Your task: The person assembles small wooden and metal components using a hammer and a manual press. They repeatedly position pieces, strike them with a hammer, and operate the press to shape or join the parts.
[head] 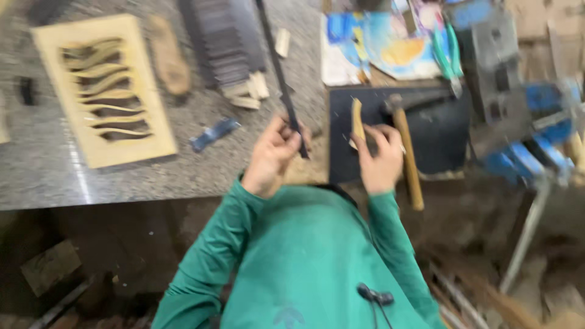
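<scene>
- Left hand (272, 157) is closed around the near end of a long dark strip (281, 76), which runs away across the grey tabletop (49, 170).
- Right hand (381, 159) pinches a small pale wooden piece (357, 120), holding it upright over a dark mat (439, 134).
- Just beside the right hand, a hammer (407, 152) lies on the mat.
- To the left, a light wooden panel (103, 91) with wavy cut-outs rests on the tabletop.
- At right stands what seems to be a blue vise (524, 128), though the view is blurred.
</scene>
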